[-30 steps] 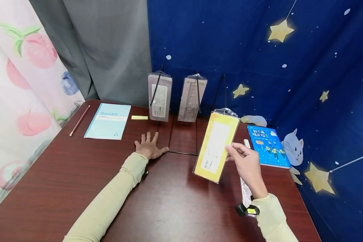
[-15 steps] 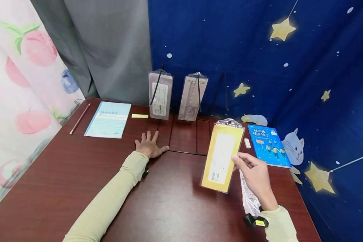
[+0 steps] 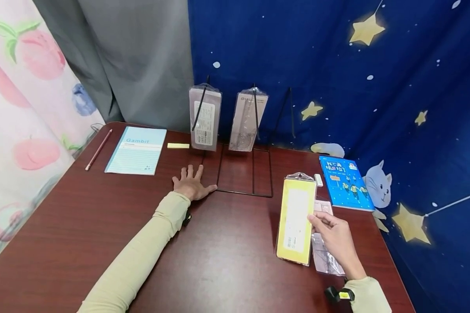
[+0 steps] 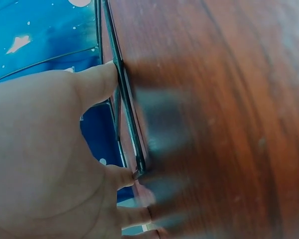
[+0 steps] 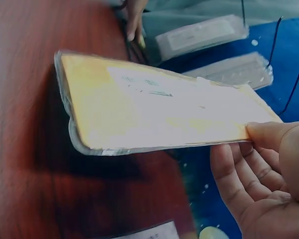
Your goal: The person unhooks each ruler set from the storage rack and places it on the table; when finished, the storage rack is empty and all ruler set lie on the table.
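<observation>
A flat yellow packet [image 3: 296, 219] in a clear plastic sleeve with a hang hole is pinched at its right edge by my right hand [image 3: 334, 237]. In the right wrist view the thumb [image 5: 269, 135] lies on its printed face, with the fingers behind. A pinkish packet [image 3: 324, 256] lies on the table beside it, partly hidden by that hand. My left hand [image 3: 190, 184] rests with spread fingers on the table, its thumb at the front corner of a black wire rack [image 3: 243, 192]. Two packaged packets, one left [image 3: 205, 117] and one right [image 3: 247, 121], hang on the rack's hooks.
A third hook [image 3: 291, 113] stands at the rack's right. Leftward are a yellow strip [image 3: 178, 146], a Gambit notebook [image 3: 136, 151] and a pencil [image 3: 99, 150]. On the right lie a blue book [image 3: 346, 184] and a small white eraser-like block [image 3: 318, 180]. Curtains close off the back.
My right hand has carried the yellow packet right and toward me, away from the rack, and it now hangs more upright in view. My left hand has stayed in place.
</observation>
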The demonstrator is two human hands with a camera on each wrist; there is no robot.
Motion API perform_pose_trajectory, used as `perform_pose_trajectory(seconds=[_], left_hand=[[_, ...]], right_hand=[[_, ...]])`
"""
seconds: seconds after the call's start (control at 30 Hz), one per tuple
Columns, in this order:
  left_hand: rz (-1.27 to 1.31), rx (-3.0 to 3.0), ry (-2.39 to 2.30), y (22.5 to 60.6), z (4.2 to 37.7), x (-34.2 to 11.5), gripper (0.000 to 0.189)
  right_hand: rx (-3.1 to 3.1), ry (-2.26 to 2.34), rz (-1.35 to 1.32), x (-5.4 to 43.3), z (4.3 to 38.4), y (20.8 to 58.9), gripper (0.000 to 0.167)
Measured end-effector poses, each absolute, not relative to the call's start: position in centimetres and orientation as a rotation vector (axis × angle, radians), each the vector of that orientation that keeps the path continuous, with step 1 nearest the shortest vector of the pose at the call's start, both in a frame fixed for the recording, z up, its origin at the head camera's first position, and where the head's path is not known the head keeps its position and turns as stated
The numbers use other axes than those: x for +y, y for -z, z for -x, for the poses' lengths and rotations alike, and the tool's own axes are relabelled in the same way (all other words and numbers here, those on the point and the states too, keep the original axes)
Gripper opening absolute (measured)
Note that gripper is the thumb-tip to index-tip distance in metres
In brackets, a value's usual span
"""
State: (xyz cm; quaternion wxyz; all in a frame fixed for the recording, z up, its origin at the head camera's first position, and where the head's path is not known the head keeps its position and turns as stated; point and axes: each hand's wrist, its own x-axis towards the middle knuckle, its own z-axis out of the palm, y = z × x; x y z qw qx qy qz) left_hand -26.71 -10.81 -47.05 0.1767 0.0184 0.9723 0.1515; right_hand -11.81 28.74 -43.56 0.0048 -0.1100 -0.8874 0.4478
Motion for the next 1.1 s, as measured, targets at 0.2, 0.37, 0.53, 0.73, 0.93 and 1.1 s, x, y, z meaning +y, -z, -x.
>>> perform_pose_trajectory(seconds=[0.2,0.37,0.53,0.73,0.93,1.1], left_hand=[[-0.058,2.752,-0.424,47.1,26.7,-10.9,0.092],[-0.056,2.751,-0.423,47.1,26.6,-10.9,0.092],[-0.051,2.752,-0.427,47.2,26.7,-10.9,0.092],[-0.049,2.745,-0.428,47.1,26.5,-10.9,0.092],[-0.05,2.749,-0.422,47.3,26.6,-11.0,0.092],[-0.054,2.756,-0.424,47.3,26.6,-11.0,0.092]], right_hand=[[-2.788,-1.32,0.355,29.3,12.5,45.3,0.04],[-2.802,-1.209,0.318,29.6,13.0,46.7,0.031],[-2.855,-1.144,0.322,29.5,13.3,47.5,0.026],[-2.897,-1.118,0.394,29.3,13.6,47.7,0.025],[-2.949,-1.036,0.427,29.1,13.8,47.7,0.028],[-2.985,-0.942,0.467,28.9,13.6,47.8,0.03]])
